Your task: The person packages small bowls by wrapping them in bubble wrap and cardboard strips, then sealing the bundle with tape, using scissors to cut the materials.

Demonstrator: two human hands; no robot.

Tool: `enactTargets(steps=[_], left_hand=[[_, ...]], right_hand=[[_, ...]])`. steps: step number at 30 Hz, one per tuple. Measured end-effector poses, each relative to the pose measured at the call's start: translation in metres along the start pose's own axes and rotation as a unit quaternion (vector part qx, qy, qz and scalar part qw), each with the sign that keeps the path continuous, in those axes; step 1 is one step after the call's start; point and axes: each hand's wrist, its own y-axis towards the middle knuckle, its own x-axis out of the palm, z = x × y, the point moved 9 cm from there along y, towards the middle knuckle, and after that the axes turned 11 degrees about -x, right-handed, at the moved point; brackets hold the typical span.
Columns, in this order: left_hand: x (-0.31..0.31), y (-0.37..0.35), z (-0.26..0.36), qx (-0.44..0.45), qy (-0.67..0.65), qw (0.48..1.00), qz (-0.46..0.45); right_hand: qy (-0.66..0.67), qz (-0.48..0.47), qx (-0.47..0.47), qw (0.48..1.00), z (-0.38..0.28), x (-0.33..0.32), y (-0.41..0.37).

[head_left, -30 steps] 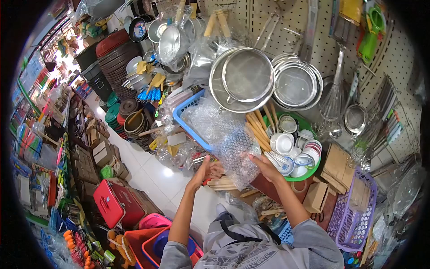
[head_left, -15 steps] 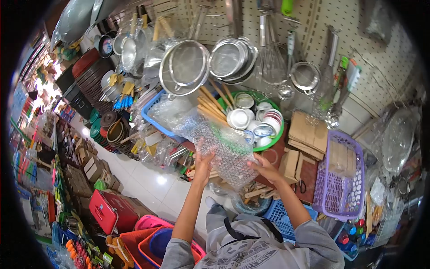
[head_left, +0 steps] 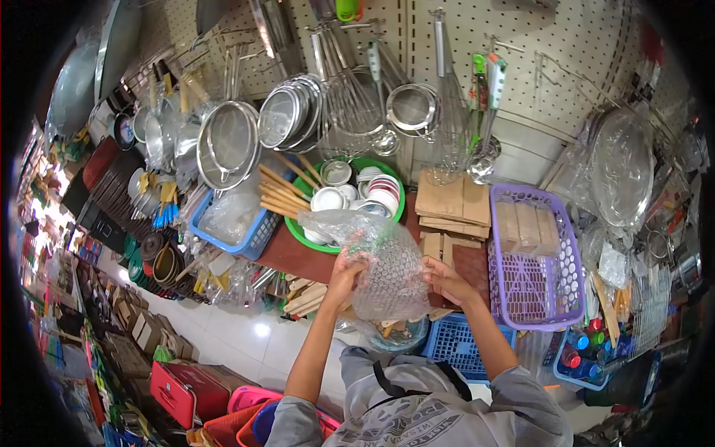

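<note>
left hand (head_left: 345, 280) pinching left edge of bubble wrap (head_left: 393, 277), right hand (head_left: 451, 283) pinching its right edge, wrap held up at near side of green basin (head_left: 403, 200) with white bowls (head_left: 328, 200), purple basket (head_left: 494, 261) right, blue basket (head_left: 261, 234) left.

A desk with a reddish-brown top (head_left: 471, 272) runs from left to right, its surface showing in patches between the things it bears. Toward the left sits a blue rectangular plastic basket (head_left: 261, 232) with lattice sides; just right of it stands a round bright-green plastic tub (head_left: 304, 240). Next comes a stack of flat brown cardboard pieces (head_left: 450, 200), with an open brown cardboard box (head_left: 438, 247) just in front. A purple rectangular lattice-work plastic basket (head_left: 547, 325) occupies the right end.
</note>
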Motion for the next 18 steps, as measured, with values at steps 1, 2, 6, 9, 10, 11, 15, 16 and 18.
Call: enactTargets(steps=[1,2,6,9,10,11,15,16,18], left_hand=[[0.006,0.006,-0.004,-0.003,0.007,1.0,-0.015],[0.014,0.011,-0.007,-0.006,0.013,0.999,-0.03],[0.031,0.03,-0.013,-0.031,0.0,0.999,-0.029],[0.038,0.043,-0.018,-0.015,-0.011,0.999,-0.029],[0.044,0.042,-0.016,0.01,0.025,0.999,-0.023],[0.048,0.042,-0.013,0.035,0.061,0.997,-0.017],[0.055,0.057,-0.03,-0.029,-0.075,0.995,-0.058],[0.056,0.062,-0.037,-0.06,-0.129,0.986,-0.085],[0.055,0.072,-0.049,-0.108,-0.205,0.968,-0.097]], right_hand=[[0.011,0.013,0.003,1.0,-0.005,0.0,-0.003],[-0.001,0.017,-0.003,1.0,-0.007,-0.005,-0.004],[-0.093,0.037,-0.043,0.994,-0.025,-0.016,-0.014],[-0.108,0.076,-0.081,0.988,-0.032,-0.031,-0.023],[-0.098,0.092,-0.093,0.987,-0.032,-0.037,-0.025],[-0.086,0.111,-0.096,0.985,-0.033,-0.044,-0.029],[-0.141,0.227,-0.126,0.955,-0.046,-0.066,-0.042],[-0.172,0.249,-0.139,0.943,-0.04,-0.077,-0.044],[-0.194,0.292,-0.127,0.928,-0.028,-0.097,-0.05]])
